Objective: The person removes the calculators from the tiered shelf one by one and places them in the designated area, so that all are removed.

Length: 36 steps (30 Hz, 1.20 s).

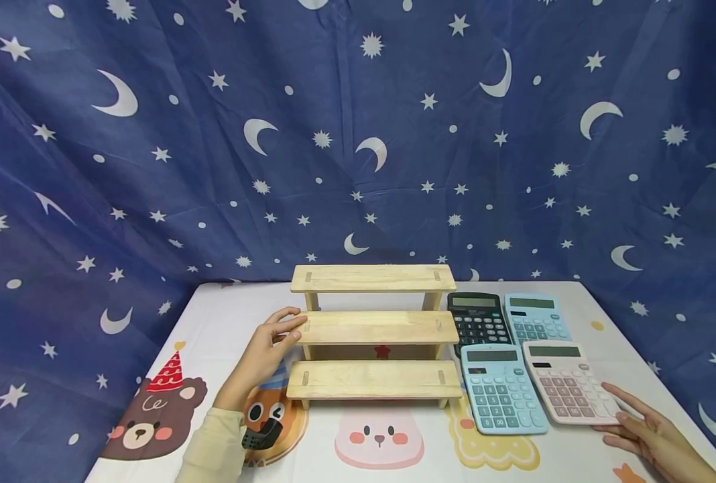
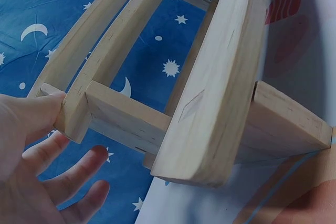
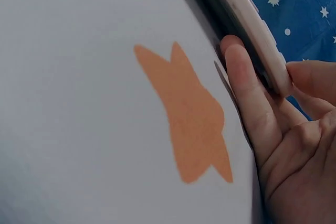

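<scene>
A three-step wooden display stand stands mid-table. My left hand is at the left end of its middle step, and in the left wrist view the thumb and a finger pinch that board end while other fingers spread loosely. On the right, my right hand holds the lower right corner of a pale pink calculator. From the right wrist view, one finger lies beneath the calculator and another digit presses its edge. A light blue calculator lies just left of the pink one.
Behind these two lie a black calculator, partly covered, and another light blue calculator. The white tablecloth has cartoon prints. A blue curtain with moons and stars hangs behind and along both sides.
</scene>
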Each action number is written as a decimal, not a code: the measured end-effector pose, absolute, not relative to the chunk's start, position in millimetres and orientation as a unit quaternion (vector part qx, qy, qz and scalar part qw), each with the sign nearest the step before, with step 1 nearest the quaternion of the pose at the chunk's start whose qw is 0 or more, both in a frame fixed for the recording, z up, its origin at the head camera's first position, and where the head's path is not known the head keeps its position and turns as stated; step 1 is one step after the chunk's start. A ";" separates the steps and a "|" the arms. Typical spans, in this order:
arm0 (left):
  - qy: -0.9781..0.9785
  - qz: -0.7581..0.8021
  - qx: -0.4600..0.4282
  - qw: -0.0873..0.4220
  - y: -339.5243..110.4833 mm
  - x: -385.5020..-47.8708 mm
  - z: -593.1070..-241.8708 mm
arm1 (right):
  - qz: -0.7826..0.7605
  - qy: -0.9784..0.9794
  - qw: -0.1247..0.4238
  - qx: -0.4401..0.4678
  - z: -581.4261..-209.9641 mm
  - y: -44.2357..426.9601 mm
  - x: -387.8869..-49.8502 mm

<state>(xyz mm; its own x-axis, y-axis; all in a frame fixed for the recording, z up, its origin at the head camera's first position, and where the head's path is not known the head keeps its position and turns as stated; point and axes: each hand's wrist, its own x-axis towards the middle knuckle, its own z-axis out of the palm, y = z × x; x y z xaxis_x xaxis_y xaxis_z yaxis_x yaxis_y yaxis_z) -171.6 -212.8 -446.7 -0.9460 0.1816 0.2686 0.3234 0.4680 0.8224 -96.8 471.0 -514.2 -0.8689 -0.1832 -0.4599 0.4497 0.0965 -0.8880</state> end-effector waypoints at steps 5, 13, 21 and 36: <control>-0.855 -0.492 -0.147 0.071 -212.4 -171.6 -446.5 | -0.619 0.738 0.228 0.143 -509.4 464.2 -100.5; -0.855 -0.491 -0.150 0.073 -211.8 -172.5 -446.4 | -0.581 0.773 0.205 0.153 -507.0 457.7 -99.5; -0.855 -0.491 -0.151 0.075 -213.0 -173.2 -446.5 | -0.549 0.800 0.178 0.163 -508.7 451.5 -98.4; -0.853 -0.493 -0.152 0.077 -213.0 -173.0 -446.2 | -0.551 0.804 0.149 0.164 -512.3 450.4 -95.7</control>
